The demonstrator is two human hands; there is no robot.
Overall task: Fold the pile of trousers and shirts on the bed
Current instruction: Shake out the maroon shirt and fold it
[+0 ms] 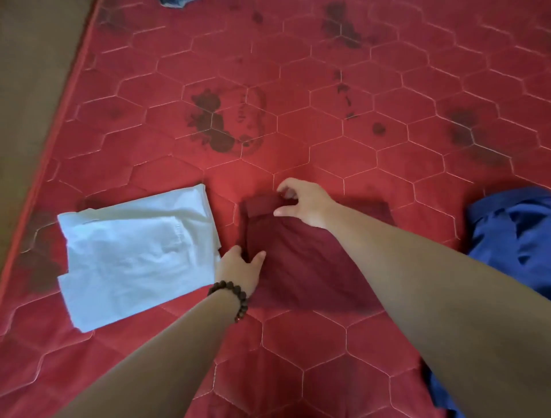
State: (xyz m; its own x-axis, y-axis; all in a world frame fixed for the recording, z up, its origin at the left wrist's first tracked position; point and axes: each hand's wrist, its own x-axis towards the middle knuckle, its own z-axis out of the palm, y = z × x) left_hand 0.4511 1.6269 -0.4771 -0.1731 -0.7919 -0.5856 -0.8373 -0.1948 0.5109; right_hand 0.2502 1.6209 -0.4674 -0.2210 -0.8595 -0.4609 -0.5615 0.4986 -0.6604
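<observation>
While both arms reach out over the bed [298, 74], the maroon garment [313, 262] lies flat in the middle of the mattress, pretty well camouflaged against the red hexagon-quilted cover. It looks partly folded, roughly a rectangle, with a small band or tab of the same cloth at its far left corner.

The right hand [304, 203] is at that far corner, with its fingers [284, 187] curled and the thumb out toward the band. It seems to be pinching the edge of the cloth there, though the contact is a bit blurry. The left hand [238, 268] is at the near left edge of the same garment, thumb on top and the other fingers tucked at or under the edge, so it's gripping the cloth as far as I can see. There's a dark beaded bracelet [234, 298] on that wrist.

Just left of the maroon piece, nearly touching the left hand, sits a folded white garment [131, 256], lying flat. Off to the right, well apart from the maroon one, is a crumpled blue garment [512, 238] bunched up at the frame edge. The cover has several dark blotches [208, 119] further up. A scrap of bluish cloth [176, 3] peeks in at the top edge, can't tell what it is.
</observation>
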